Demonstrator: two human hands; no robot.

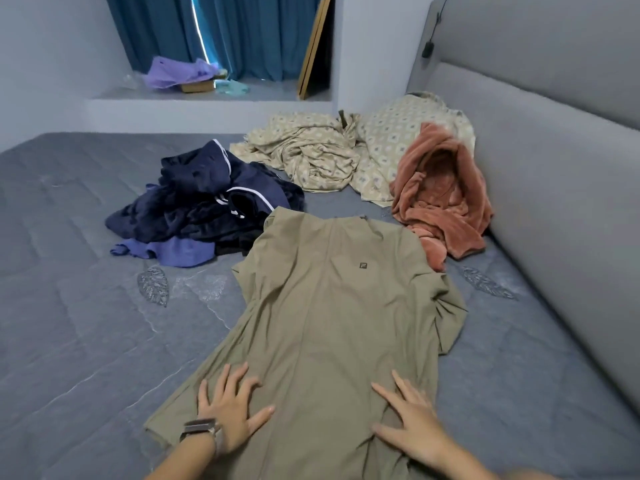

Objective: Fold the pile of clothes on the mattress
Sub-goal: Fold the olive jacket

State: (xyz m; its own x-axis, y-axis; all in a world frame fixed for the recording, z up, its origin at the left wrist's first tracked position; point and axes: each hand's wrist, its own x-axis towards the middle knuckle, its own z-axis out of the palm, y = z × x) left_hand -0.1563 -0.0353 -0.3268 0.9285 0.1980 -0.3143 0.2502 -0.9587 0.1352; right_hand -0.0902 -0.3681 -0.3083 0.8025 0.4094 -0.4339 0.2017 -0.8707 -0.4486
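Note:
An olive-green T-shirt (332, 306) with a small chest logo lies spread flat on the grey-blue mattress (86, 323), collar pointing away from me. My left hand (230, 407), with a watch on its wrist, presses flat on the shirt's lower left part, fingers spread. My right hand (412, 424) lies flat on the lower right part, fingers spread too. Beyond the shirt's left shoulder sits a heap of dark navy clothes (204, 206) with white piping, over a purple-blue garment (180, 252).
A rust-pink fleece garment (440, 199) is crumpled against the grey padded headboard (554, 168) on the right. A patterned beige sheet (322, 150) and pillow lie at the back. A window ledge with blue curtains (221, 32) holds a purple cloth and a box.

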